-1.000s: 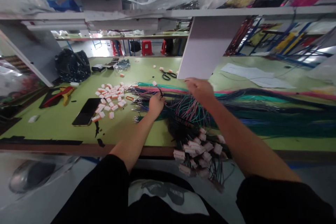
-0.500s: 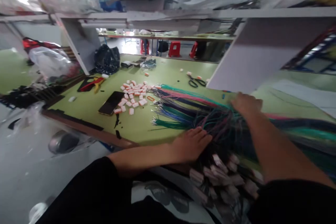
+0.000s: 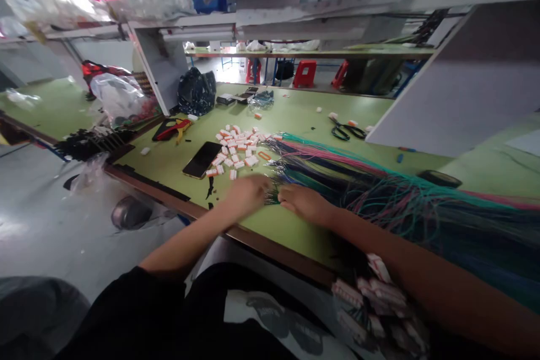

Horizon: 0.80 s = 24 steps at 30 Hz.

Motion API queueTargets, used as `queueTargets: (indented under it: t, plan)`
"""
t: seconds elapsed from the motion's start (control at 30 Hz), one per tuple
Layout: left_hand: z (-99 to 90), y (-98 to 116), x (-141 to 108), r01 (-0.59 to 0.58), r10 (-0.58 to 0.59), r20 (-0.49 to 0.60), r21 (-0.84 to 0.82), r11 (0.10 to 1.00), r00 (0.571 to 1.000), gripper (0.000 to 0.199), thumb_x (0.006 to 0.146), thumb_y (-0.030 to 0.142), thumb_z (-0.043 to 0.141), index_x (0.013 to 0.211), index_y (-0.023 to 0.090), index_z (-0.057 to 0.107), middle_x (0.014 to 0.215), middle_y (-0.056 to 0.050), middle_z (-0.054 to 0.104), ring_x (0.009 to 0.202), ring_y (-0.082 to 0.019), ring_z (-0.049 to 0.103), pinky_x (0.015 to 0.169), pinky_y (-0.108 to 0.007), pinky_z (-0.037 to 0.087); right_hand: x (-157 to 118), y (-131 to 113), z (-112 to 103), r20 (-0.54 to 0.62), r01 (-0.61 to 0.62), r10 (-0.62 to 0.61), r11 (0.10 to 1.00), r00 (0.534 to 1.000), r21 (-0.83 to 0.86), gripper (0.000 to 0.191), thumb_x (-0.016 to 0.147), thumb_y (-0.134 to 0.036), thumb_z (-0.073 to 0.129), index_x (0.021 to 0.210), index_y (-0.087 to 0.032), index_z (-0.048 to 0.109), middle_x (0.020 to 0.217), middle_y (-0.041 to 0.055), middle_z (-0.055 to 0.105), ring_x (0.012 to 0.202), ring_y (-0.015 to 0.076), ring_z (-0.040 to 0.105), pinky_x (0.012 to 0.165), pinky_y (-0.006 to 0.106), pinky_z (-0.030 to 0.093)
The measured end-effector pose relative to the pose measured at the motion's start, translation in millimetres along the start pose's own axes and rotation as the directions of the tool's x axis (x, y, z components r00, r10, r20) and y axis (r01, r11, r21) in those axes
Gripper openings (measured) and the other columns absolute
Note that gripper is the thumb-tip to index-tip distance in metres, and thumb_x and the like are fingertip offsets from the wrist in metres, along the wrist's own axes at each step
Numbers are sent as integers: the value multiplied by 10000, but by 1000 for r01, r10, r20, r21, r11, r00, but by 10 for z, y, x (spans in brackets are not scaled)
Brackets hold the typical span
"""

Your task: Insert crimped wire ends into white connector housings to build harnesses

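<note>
My left hand point(image 3: 250, 196), blurred, is at the ends of the wire bundle, below the pile of white and orange connectors point(image 3: 240, 149). Whether it holds anything is hidden. Close beside it, my right hand point(image 3: 304, 202) has its fingers curled together at the green wire ends; what they grip is too small to make out. The long wires point(image 3: 379, 180), teal, pink, blue and black, run to the right across the green table point(image 3: 253, 219). Near my right forearm, a bunch of wired connectors point(image 3: 375, 292) hangs at the table's front edge.
A black phone point(image 3: 202, 160) lies left of the connectors, with red and yellow pliers point(image 3: 179, 128) behind it. Black scissors point(image 3: 346, 130) lie at the back. A white divider point(image 3: 455, 79) stands at the right, and a loaded shelf point(image 3: 295, 16) spans above.
My right hand has moved left from the middle of the wires to their ends. My left hand has also moved left, to the wire tips. The view has shifted.
</note>
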<state>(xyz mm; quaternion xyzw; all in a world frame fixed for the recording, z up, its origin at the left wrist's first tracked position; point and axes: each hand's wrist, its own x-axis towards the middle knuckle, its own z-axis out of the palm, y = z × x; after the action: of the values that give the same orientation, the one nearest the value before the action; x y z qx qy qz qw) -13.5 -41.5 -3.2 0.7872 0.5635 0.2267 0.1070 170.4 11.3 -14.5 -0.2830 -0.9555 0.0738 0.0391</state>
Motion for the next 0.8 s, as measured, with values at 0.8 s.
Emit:
queueTargets:
  t: [0.8]
  plan:
    - [7, 11, 656, 474, -172, 457, -878, 69, 873, 187, 868, 169, 510, 991, 97, 631, 585, 17, 553, 485, -43, 501, 518, -161, 431, -106, 23, -272, -130, -269, 615, 513, 778, 815, 144, 676, -328, 551, 645, -187, 538, 469, -72, 466, 394, 67, 402, 447, 215, 327]
